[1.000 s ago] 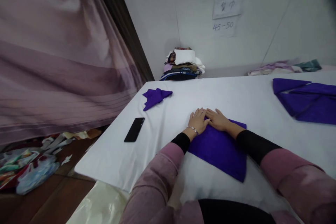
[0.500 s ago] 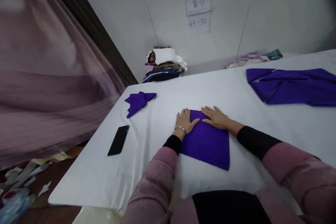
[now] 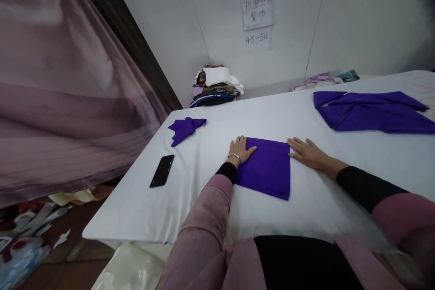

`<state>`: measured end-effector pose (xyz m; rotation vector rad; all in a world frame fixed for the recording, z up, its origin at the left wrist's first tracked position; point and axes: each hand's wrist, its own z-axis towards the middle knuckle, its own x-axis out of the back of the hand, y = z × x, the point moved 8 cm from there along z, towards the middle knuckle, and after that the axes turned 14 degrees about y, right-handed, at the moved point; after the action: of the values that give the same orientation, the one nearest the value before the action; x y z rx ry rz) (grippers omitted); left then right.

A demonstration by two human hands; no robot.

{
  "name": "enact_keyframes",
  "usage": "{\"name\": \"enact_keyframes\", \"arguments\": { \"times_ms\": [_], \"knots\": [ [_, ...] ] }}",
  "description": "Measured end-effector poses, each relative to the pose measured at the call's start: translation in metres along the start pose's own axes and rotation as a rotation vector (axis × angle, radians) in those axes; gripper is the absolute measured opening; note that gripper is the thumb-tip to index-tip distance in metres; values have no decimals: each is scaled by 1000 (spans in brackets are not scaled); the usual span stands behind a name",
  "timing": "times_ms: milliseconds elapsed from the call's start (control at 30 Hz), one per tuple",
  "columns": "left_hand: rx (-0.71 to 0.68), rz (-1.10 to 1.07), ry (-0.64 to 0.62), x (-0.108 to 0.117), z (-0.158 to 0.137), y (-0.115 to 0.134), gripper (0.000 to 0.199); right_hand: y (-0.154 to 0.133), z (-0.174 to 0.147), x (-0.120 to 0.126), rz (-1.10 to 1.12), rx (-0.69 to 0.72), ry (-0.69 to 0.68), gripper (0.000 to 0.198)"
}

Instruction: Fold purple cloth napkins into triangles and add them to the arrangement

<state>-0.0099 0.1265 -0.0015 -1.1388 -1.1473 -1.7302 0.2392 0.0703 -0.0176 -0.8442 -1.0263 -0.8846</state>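
A purple cloth napkin (image 3: 267,167), folded into a flat, nearly square shape, lies in front of me on the white-covered table (image 3: 200,199). My left hand (image 3: 240,149) rests flat over its left edge near the far corner, thumb spread onto the fabric. At the far right corner is my right hand (image 3: 306,152), fingers stretched out and palm down, fingertips at the napkin's edge and the rest of the hand over the white cloth. Neither hand grips anything.
A second purple napkin, folded into a pointed shape (image 3: 186,129), and a black phone (image 3: 162,171) lie to the left. Larger purple cloths (image 3: 374,111) lie at the far right. Folded clothes (image 3: 215,88) are stacked by the wall, below a paper sign (image 3: 258,9).
My right hand has slid right across the napkin, from its far middle to its far right corner. My left hand stays at the left edge. The camera view has shifted slightly.
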Motion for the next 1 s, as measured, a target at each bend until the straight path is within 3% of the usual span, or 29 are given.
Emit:
{"name": "enact_keyframes", "arguments": {
  "times_ms": [133, 267, 400, 500, 800, 933, 1000],
  "knots": [
    [49, -87, 79, 23, -5, -2, 68, 4, -2, 5, 51, -68, -17, 61],
    [-130, -163, 213, 52, -48, 14, 49, -7, -21, 29, 184, -26, 132, 60],
    [-395, -286, 118, 52, -118, 49, 42, -39, -48, 44, 350, 161, 193, 47],
    [-477, -303, 38, 44, -149, 69, 43, -62, -59, 44, 419, 216, 160, 44],
    [-453, -201, 77, 33, -141, 87, 21, -103, -70, 35, 440, 325, 43, 45],
    [-321, -349, 125, 32, -137, 85, 17, -108, -65, 32, 489, 310, 77, 52],
    [-292, -444, 137, 33, -140, 87, 17, -109, -60, 34, 530, 260, 112, 44]
  ]
}}
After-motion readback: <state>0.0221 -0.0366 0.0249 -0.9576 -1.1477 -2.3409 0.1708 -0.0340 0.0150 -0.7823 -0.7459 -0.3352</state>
